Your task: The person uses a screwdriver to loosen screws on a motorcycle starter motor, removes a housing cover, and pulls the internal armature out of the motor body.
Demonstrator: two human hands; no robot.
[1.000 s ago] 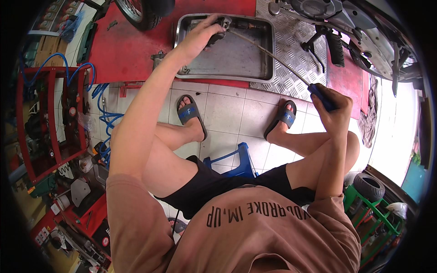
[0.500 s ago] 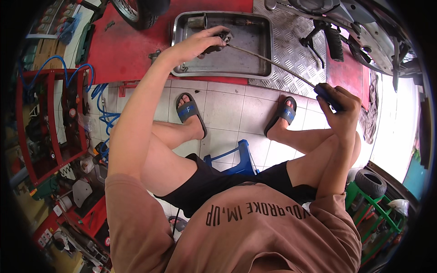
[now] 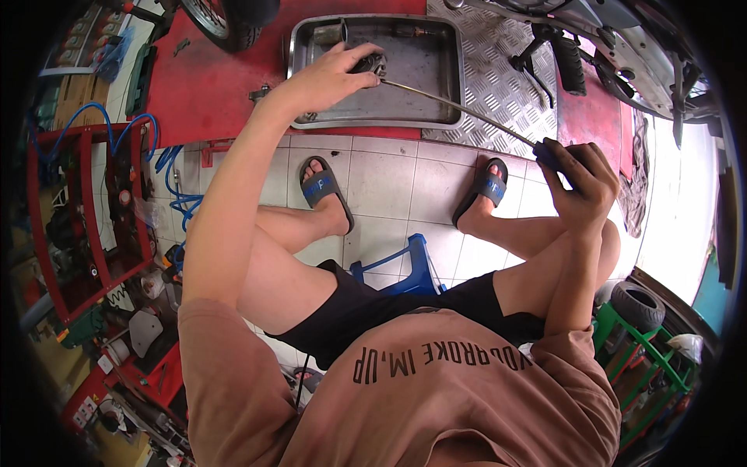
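Observation:
Over the left part of a shallow metal tray (image 3: 424, 100), my left hand (image 3: 323, 84) is closed around a small dark metal part (image 3: 373, 65), which its fingers partly cover. A long screwdriver (image 3: 467, 110) slants across the tray's right rim, its shaft tip touching or very close to that part. Its dark handle is in my right hand (image 3: 585, 187), above my right knee, with the fingers wrapped round it. A hollow metal cylinder (image 3: 330, 33) lies in the tray's far left corner. Another dark piece (image 3: 412, 33) rests along the far side.
The tray stands on a red platform (image 3: 210, 86) beside a diamond-plate metal sheet (image 3: 498, 58). A motorcycle (image 3: 615, 54) stands at the far right. A wheel (image 3: 226, 23) is at the far left. A blue stool (image 3: 416, 268) is beneath me; blue hose (image 3: 183, 198) hangs left.
My right hand's fingers have shifted on the screwdriver handle, and my left hand has turned slightly with the metal part. The whole view has moved a little.

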